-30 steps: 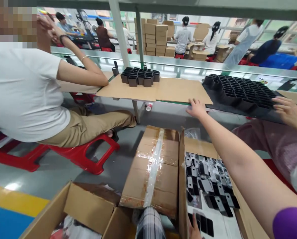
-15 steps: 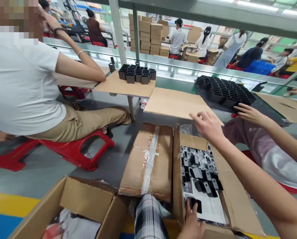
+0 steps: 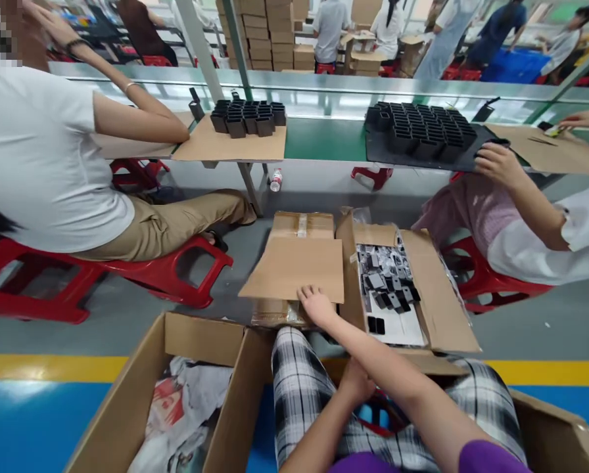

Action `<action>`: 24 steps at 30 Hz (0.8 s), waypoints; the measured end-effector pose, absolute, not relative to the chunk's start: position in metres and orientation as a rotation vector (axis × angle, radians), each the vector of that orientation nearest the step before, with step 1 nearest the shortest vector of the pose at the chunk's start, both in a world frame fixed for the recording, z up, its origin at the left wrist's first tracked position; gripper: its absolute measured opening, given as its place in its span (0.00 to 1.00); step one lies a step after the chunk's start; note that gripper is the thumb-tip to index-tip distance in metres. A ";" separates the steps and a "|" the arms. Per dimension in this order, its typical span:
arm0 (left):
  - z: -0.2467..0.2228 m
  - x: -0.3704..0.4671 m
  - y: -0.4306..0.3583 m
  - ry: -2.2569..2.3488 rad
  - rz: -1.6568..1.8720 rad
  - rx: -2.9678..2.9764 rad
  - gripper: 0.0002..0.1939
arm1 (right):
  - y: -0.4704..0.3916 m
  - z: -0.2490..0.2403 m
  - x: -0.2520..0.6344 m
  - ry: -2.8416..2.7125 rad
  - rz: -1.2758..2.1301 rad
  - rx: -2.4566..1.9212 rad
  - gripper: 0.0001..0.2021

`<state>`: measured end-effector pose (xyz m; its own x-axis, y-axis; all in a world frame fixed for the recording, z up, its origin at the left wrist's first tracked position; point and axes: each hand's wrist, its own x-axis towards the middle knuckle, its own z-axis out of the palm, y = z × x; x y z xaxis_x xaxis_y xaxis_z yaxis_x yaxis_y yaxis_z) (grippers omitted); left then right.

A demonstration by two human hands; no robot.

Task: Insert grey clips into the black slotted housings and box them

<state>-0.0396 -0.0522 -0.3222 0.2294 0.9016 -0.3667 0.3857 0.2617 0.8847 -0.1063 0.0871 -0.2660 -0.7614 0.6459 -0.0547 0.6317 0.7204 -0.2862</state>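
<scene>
Toward eleven o'clock from my right hand (image 3: 317,305) lies the cardboard sheet (image 3: 299,263), flat over the middle of a taped carton (image 3: 302,225), whose far and near ends show past it. Its left corner juts out beyond the carton's side, over grey floor (image 3: 230,289), and there is open room that way, at nine to ten o'clock, as far as a red stool (image 3: 190,269). At three o'clock the room is tight: the sheet's right edge comes just beside the upright flap of an open box (image 3: 440,289) with small dark pieces (image 3: 396,289) in it; I cannot tell whether the two touch. Straight off at twelve, floor shows between the carton's far end and the green worktable (image 3: 327,139), where black holders stand in two clusters, one at eleven (image 3: 248,121) and one at one o'clock (image 3: 423,131). A box of crumpled wrapping (image 3: 203,336) takes up eight o'clock, and my plaid knee (image 3: 294,374) sits at seven, close to the carton's near end.

My right forearm slants in from five o'clock, palm down, with the fingers slightly apart across the sheet's near edge; the thumb is hidden, so I can't tell whether I pinch it. My left hand (image 3: 356,381) is low at five o'clock, under that forearm and between my knees, its fingers too covered to tell whether they are spread or closed.
</scene>
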 end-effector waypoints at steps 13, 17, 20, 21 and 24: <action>-0.345 -0.054 -0.025 1.442 0.507 1.509 0.13 | 0.090 -0.326 0.074 -2.108 0.825 -1.617 0.24; -0.344 -0.069 0.003 1.748 0.459 1.531 0.16 | 0.087 -0.350 0.131 -1.960 0.940 -1.779 0.24; -0.348 -0.092 0.028 2.029 0.333 1.546 0.24 | 0.064 -0.359 0.119 -1.942 1.050 -1.731 0.26; -0.350 -0.101 0.036 2.105 0.264 1.545 0.29 | 0.055 -0.359 0.108 -1.948 1.086 -1.695 0.27; -0.356 -0.130 0.052 2.235 0.014 1.539 0.47 | 0.034 -0.349 0.076 -2.027 1.209 -1.531 0.29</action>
